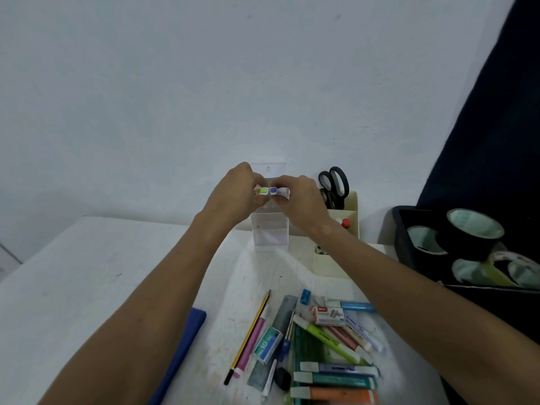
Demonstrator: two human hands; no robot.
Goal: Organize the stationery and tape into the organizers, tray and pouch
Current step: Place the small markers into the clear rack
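With the pile of loose pens (pixel 321 346) waiting nearest, I'd keep the left hand (pixel 233 191) and right hand (pixel 301 200) pinching the highlighters (pixel 270 190) upright, squared together over the clear organizer (pixel 270 232), then lower them straight in.

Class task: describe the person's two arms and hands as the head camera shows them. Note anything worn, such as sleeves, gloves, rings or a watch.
Both forearms are bare up to the picture's lower edge, so no sleeves show. The left hand and right hand wear no gloves. No watch or bracelet shows on either wrist, and no ring is visible, though the fingers are partly hidden.
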